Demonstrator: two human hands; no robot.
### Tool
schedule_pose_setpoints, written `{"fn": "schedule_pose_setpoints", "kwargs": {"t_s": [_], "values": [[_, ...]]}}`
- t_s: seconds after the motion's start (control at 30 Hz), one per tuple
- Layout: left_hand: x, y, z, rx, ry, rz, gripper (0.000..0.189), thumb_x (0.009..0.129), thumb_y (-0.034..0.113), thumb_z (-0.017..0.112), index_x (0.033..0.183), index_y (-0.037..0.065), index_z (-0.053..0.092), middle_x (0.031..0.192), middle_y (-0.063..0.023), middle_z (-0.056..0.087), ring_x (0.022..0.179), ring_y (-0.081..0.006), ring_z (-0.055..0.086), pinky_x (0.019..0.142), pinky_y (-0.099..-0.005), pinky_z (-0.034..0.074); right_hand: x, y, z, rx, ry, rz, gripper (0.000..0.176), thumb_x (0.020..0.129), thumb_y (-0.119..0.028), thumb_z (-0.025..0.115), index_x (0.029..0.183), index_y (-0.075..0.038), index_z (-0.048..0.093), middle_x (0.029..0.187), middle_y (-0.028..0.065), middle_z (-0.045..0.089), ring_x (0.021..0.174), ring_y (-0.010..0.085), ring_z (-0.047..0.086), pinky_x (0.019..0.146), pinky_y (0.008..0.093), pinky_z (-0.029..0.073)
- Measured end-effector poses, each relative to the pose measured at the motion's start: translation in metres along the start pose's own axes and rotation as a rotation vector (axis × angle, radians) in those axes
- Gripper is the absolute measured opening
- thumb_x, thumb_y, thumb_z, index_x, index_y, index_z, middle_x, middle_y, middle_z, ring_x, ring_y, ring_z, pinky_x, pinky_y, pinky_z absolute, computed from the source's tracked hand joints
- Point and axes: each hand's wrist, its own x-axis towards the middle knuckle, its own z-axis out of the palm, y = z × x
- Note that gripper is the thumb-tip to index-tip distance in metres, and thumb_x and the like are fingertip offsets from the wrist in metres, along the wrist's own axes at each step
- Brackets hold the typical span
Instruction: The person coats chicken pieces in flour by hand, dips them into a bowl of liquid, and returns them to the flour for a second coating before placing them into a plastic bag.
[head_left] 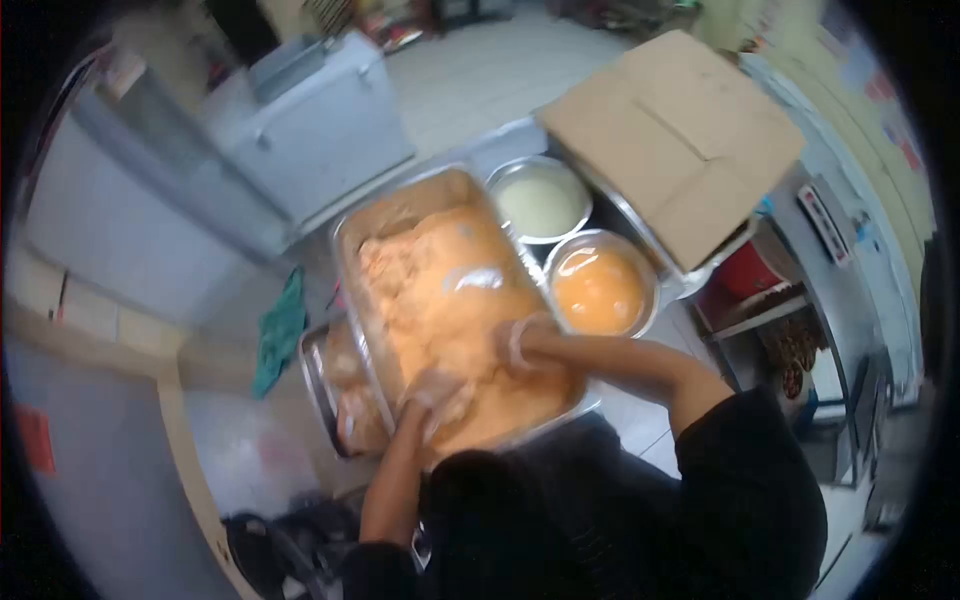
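Note:
A large rectangular metal tray (350,262) is filled with an orange, lumpy mixture (440,290), smooth on the right and chunkier at upper left. My left hand (437,388), in what looks like a clear glove, presses into the near left part of the mixture. Also gloved, my right hand (520,342) is sunk into it near the right wall. The fingers of both hands are hidden or blurred. Right of the tray stand a round metal bowl (648,300) of orange liquid and, behind it, another metal bowl (585,200) of pale, whitish content.
A flattened cardboard sheet (680,130) covers a container at the back right. Left of the tray, a second metal pan (312,365) holds bagged pieces. A green cloth (280,335) hangs nearby. A white chest (320,130) stands behind; shelving with a scale (825,222) is right.

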Motion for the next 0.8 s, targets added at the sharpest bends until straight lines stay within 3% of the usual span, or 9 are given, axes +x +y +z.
{"fn": "schedule_pose_setpoints", "kwargs": {"t_s": [0.13,0.17,0.23,0.3,0.47,0.63,0.7,0.73,0.8], "values": [[-0.059,0.016,-0.030,0.139,-0.199,0.039,0.044,0.079,0.043,0.062,0.097,0.003,0.066,0.085,-0.0187,0.067,0.081,-0.0304,0.064,0.074,-0.0431,0.049,-0.042,-0.025,0.006,0.072,0.151,-0.048,0.014,0.060,-0.014,0.079,0.068,-0.012,0.067,0.079,0.0053,0.067,0.076,0.0170,0.065,0.053,0.0344,0.052],[-0.073,0.030,-0.032,0.236,-0.151,0.032,0.044,0.078,0.042,0.063,0.097,0.003,0.066,0.085,-0.0185,0.067,0.080,-0.0301,0.064,0.074,-0.0429,0.049,-0.077,-0.055,-0.050,0.160,-0.118,0.271,0.012,0.064,-0.015,0.077,0.073,-0.010,0.069,0.090,0.0080,0.069,0.089,0.0187,0.066,0.057,0.0334,0.054],[-0.087,0.045,-0.019,0.420,0.051,0.032,0.043,0.077,0.041,0.065,0.098,0.003,0.065,0.085,-0.0182,0.067,0.079,-0.0295,0.064,0.073,-0.0427,0.049,-0.073,-0.074,0.004,0.176,0.875,0.377,0.010,0.066,-0.017,0.075,0.066,-0.009,0.069,0.084,0.0098,0.070,0.085,0.0211,0.068,0.058,0.0319,0.054],[-0.068,0.039,0.021,0.570,0.287,0.048,0.044,0.077,0.039,0.067,0.100,0.002,0.064,0.085,-0.0178,0.067,0.078,-0.0289,0.064,0.072,-0.0424,0.049,-0.083,-0.086,-0.027,0.326,0.268,0.387,0.027,0.068,-0.025,0.075,0.085,-0.005,0.070,0.094,0.0159,0.069,0.088,0.0294,0.067,0.070,0.0382,0.055],[-0.037,0.043,0.018,0.603,0.599,0.171,0.045,0.075,0.036,0.071,0.102,0.001,0.063,0.085,-0.0172,0.068,0.075,-0.0277,0.064,0.070,-0.0418,0.050,-0.004,-0.072,-0.010,0.426,0.136,0.362,0.045,0.070,-0.027,0.074,0.105,-0.005,0.058,0.107,0.0191,0.062,0.095,0.0337,0.064,0.078,0.0427,0.051],[-0.005,-0.019,-0.031,-0.367,-0.207,0.017,0.084,0.066,0.039,0.078,0.129,0.000,0.041,0.090,-0.0187,0.067,0.080,-0.0323,0.066,0.068,-0.0403,0.053,0.009,-0.038,-0.013,0.135,-0.088,0.084,0.065,0.072,-0.030,0.074,0.125,-0.005,0.047,0.120,0.0224,0.056,0.102,0.0379,0.061,0.086,0.0472,0.048],[-0.032,-0.004,-0.034,0.304,-0.241,-0.047,0.098,0.067,0.038,0.078,0.140,0.000,0.026,0.095,-0.0172,0.066,0.081,-0.0323,0.067,0.068,-0.0385,0.055,-0.002,-0.041,-0.016,0.124,-0.270,0.073,0.074,0.072,-0.031,0.074,0.134,-0.005,0.042,0.125,0.0236,0.053,0.105,0.0396,0.060,0.090,0.0490,0.047],[-0.057,0.014,-0.030,0.439,-0.164,-0.017,0.095,0.068,0.036,0.077,0.140,0.000,0.027,0.098,-0.0175,0.066,0.081,-0.0316,0.067,0.067,-0.0384,0.055,-0.021,-0.047,-0.021,0.119,-0.269,0.067,0.074,0.072,-0.031,0.074,0.134,-0.005,0.042,0.125,0.0236,0.053,0.105,0.0396,0.060,0.090,0.0490,0.047],[-0.081,0.033,-0.003,0.602,0.074,0.005,0.089,0.071,0.034,0.076,0.140,0.001,0.029,0.102,-0.0182,0.066,0.082,-0.0302,0.067,0.065,-0.0381,0.055,-0.086,-0.071,-0.035,0.713,0.406,0.458,0.068,0.068,-0.034,0.078,0.127,-0.014,0.051,0.119,0.0136,0.060,0.098,0.0339,0.063,0.073,0.0457,0.053]]}}
